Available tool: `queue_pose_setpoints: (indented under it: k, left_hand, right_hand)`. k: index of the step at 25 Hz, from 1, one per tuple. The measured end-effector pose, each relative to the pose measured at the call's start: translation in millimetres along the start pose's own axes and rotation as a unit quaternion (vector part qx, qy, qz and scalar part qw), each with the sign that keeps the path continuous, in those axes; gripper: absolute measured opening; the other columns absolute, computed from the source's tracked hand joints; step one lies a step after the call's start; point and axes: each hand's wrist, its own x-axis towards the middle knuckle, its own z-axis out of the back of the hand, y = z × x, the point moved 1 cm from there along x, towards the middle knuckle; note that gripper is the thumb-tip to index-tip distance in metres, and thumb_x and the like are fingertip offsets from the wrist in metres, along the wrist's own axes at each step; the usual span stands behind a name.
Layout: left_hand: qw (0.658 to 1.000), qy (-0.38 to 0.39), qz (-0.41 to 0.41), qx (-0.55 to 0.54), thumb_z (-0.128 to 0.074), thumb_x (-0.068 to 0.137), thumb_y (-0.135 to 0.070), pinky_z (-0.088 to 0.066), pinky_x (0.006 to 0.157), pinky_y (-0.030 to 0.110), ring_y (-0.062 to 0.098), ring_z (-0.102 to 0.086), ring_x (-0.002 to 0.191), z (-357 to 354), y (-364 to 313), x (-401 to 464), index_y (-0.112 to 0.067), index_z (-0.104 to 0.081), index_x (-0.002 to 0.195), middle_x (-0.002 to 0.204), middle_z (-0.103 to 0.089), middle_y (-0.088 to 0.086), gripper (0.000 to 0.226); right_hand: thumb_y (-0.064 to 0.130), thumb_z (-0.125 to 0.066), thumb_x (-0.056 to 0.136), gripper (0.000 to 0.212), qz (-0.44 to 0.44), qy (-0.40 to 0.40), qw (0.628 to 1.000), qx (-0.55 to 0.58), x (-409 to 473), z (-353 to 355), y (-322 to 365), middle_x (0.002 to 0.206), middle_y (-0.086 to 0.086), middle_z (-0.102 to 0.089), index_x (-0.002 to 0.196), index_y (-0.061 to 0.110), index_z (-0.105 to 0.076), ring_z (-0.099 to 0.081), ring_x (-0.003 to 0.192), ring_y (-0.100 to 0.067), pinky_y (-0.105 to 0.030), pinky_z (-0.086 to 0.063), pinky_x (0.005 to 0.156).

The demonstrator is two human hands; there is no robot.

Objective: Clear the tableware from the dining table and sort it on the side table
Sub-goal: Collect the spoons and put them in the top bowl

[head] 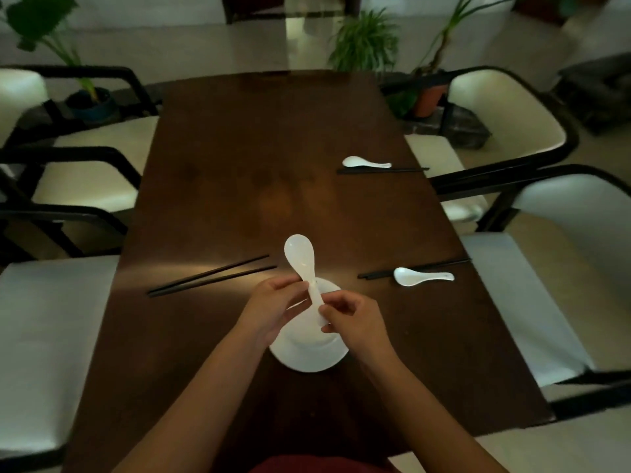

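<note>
Basically both hands over white plate stack (pixel 309 361) near front edge of dark dining table (pixel 239 165). Left hand (pixel 273 307) and right hand (pixel 355 322) together pinch handle of white spoon (pixel 300 257), bowl end up and away from person, fingers curled narrow round handle. Black chopsticks pair (pixel 211 276) lying left of plates. Second spoon (pixel 421 276) touching chopsticks (pixel 379 274) right of plates. Third spoon (pixel 365 162) beside far chopsticks (pixel 382 170), right side, further back. White-cushioned chairs (pixel 505 107) along both sides.
</note>
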Motion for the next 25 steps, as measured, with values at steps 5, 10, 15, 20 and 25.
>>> queue_pose_setpoints:
  k: [5,10,15,20,25]
  left_hand:
    - [1.000,0.000,0.019,-0.005,-0.058,0.086,-0.001,-0.057,0.072,0.031,0.025,-0.069,0.092,-44,6,17,-0.002,-0.066,0.107,0.103,-0.070,0.016,0.022]
    - [0.999,-0.031,0.037,-0.001,-0.057,0.086,0.001,-0.053,0.081,0.035,0.028,-0.065,0.098,-61,10,34,0.002,-0.062,0.112,0.110,-0.066,0.020,0.026]
    - [0.997,-0.045,0.060,-0.002,-0.059,0.085,0.001,-0.057,0.077,0.033,0.025,-0.067,0.095,-71,23,42,-0.001,-0.064,0.111,0.106,-0.069,0.017,0.026]
    - [0.996,-0.062,0.060,0.006,-0.061,0.084,-0.001,-0.056,0.082,0.035,0.025,-0.067,0.097,-75,25,47,-0.003,-0.066,0.107,0.106,-0.070,0.015,0.024]
    - [0.995,-0.073,0.057,0.026,-0.059,0.085,0.000,-0.054,0.087,0.038,0.027,-0.065,0.101,-79,24,49,-0.002,-0.064,0.110,0.110,-0.067,0.017,0.025]
  right_hand:
    - [0.022,-0.061,0.087,0.016,0.003,-0.028,0.995,-0.091,26,81,-22,0.082,0.012,-0.070,0.081,0.034,-0.068,-0.068,0.073,-0.008,-0.018,-0.054,0.065]
    - [0.010,-0.060,0.086,0.030,0.030,-0.143,0.920,-0.363,90,179,-53,0.118,-0.013,-0.064,0.116,0.006,-0.064,-0.054,0.111,-0.029,-0.033,-0.041,0.093]
    - [0.016,-0.064,0.083,0.035,0.109,-0.044,0.857,-0.502,136,175,-68,0.118,-0.007,-0.061,0.117,0.012,-0.060,-0.046,0.115,-0.026,-0.036,-0.040,0.092]
    - [0.018,-0.065,0.081,0.019,0.155,-0.029,0.804,-0.573,154,165,-73,0.106,-0.006,-0.062,0.100,0.012,-0.066,-0.049,0.107,-0.026,-0.035,-0.035,0.086]
    - [0.017,-0.055,0.087,0.012,0.181,0.012,0.811,-0.556,150,172,-60,0.095,-0.005,-0.066,0.090,0.013,-0.066,-0.055,0.094,-0.024,-0.034,-0.039,0.079]
